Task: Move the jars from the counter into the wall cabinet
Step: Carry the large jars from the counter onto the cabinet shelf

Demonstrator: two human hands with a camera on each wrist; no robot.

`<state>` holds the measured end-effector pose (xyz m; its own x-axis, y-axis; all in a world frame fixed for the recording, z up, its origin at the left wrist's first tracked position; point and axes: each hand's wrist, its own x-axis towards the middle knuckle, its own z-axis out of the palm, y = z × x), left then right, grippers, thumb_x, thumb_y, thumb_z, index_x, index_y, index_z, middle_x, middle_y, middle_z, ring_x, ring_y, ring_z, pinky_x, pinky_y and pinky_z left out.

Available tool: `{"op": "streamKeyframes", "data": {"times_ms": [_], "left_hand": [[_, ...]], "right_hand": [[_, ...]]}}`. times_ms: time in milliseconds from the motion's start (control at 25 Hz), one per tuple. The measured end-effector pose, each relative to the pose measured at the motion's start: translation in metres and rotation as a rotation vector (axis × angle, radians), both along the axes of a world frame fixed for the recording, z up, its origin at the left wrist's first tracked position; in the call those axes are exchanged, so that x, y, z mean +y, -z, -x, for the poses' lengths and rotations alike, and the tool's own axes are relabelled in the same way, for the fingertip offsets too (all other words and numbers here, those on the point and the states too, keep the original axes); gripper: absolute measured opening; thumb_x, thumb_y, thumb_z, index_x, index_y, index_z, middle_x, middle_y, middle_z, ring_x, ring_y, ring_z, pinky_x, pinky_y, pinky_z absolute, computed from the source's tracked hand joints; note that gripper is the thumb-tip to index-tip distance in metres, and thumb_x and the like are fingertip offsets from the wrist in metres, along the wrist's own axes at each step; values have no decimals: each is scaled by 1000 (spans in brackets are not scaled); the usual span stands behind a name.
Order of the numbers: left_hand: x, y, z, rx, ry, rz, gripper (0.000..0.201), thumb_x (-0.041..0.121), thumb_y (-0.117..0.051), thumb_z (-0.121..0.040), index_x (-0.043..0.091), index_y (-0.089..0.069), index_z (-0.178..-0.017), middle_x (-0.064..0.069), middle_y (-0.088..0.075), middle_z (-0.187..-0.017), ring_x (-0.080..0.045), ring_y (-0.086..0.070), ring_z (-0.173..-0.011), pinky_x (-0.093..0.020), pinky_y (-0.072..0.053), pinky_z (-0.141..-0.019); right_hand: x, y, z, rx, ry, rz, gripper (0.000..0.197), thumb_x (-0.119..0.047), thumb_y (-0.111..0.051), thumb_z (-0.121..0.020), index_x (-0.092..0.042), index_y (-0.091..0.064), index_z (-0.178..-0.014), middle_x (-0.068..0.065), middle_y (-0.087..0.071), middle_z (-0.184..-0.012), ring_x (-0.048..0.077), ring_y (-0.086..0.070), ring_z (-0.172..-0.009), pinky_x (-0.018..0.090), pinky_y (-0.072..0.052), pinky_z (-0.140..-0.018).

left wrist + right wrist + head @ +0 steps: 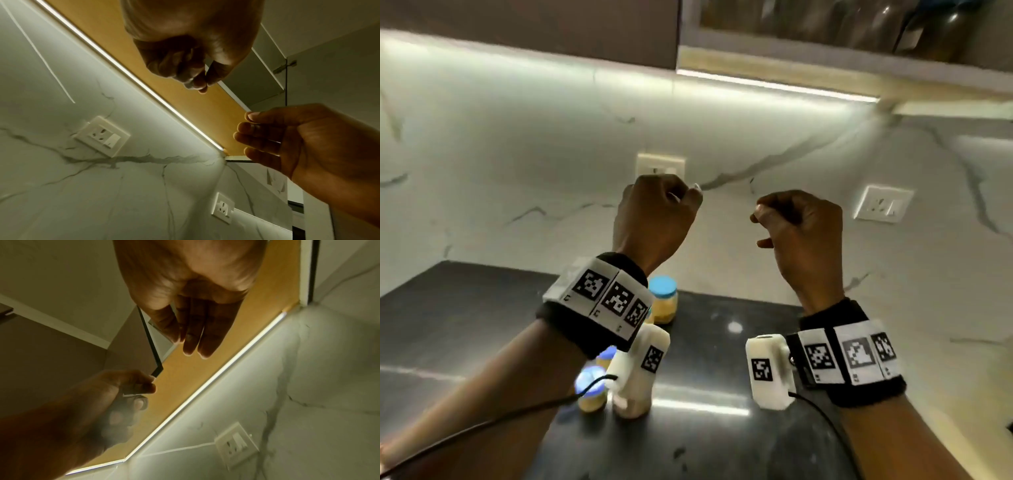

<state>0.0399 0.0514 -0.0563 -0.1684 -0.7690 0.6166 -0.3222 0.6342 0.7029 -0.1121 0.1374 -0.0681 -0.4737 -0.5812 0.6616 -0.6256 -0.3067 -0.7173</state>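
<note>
Three jars with blue lids stand on the dark counter (482, 325): one (663, 299) near the wall, two (590, 390) (606, 356) partly hidden behind my left wrist. The wall cabinet (825, 27), top right, holds dim jars behind glass. Both hands are raised below it, fingers curled. My left hand (681, 195) (203, 81) pinches the lower corner of a clear glass door (153, 350). My right hand (760, 216) (185, 337) grips the lower edge of the other glass door (285, 81), thumb against fingers. The glass barely shows in the head view.
A marble backsplash carries two white wall sockets (660, 166) (883, 202). A lit LED strip (774, 85) runs under the cabinet's wooden underside (185, 91). A brown closed cabinet (534, 27) hangs to the left.
</note>
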Motion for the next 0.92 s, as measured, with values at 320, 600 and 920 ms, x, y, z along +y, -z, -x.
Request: {"op": "streamKeyframes", "data": {"times_ms": [320,600,920], "left_hand": [[-15,155,-65,52,-229,-226,33,34,-55,-85,11,-70,-67,-2,-63,-55,-24,-62,-60,-33,-48,-60],[-11,240,-89,-47,-314,-504,31,25,-56,-89,15,-61,-60,2,-58,-57,-20,-56,-62,-29,-40,-58],[-31,247,-78,13,-379,-602,6,17,-59,-87,15,-63,-90,11,-59,-68,-7,-56,-65,-20,-43,-64]], "right_hand": [[-24,129,-49,-80,-130,-279,6,-16,-65,-83,-17,-71,-84,-1,-71,-77,15,-69,-73,44,-59,-65],[-55,227,-86,-171,-285,-702,59,2,-61,-79,-21,-47,-131,0,-58,-119,6,-52,-104,27,-47,-96],[-86,288,-93,-301,-465,-793,112,-23,-85,-54,-45,-17,-141,-14,-45,-138,8,-48,-125,38,-44,-104]]}}
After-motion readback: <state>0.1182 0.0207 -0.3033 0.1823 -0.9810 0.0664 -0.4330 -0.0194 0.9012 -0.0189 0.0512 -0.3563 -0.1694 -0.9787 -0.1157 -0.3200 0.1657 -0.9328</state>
